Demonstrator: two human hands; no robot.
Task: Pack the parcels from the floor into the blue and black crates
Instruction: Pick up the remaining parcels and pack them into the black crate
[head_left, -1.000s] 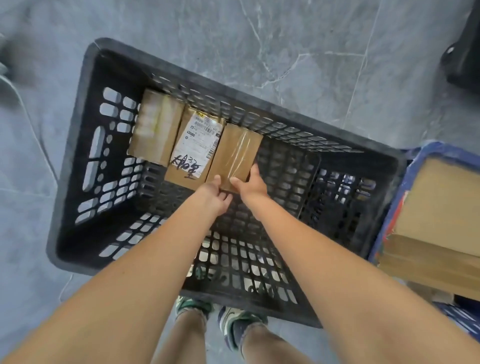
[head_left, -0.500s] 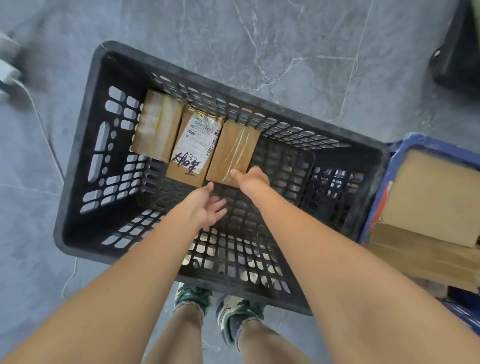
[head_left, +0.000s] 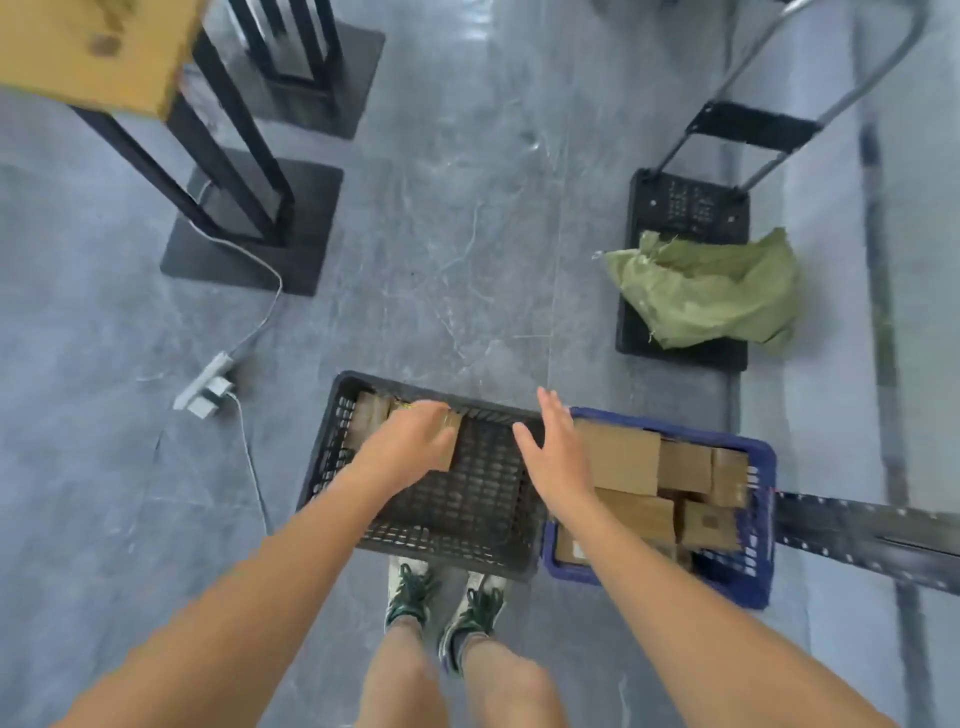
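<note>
My left hand (head_left: 410, 441) empty, loose | right hand (head_left: 553, 457) spread | black slatted plastic crate (head_left: 447, 551): pack brown cardboard parcels (head_left: 370, 415) tight against far wall.

Black lattice crate (head_left: 436, 540); blue crate (head_left: 759, 525); brown parcels (head_left: 623, 462); green sack (head_left: 717, 291); grey marbled floor (head_left: 467, 234).

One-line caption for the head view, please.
Open left hand and right hand above perforated black plastic crate, beside parcel-filled blue plastic crate.

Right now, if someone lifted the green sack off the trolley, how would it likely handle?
The green sack lies crumpled and sagging over the black trolley, so it is probably floppy. It looks flat, so likely light and nearly empty, though its contents are hidden.
</note>
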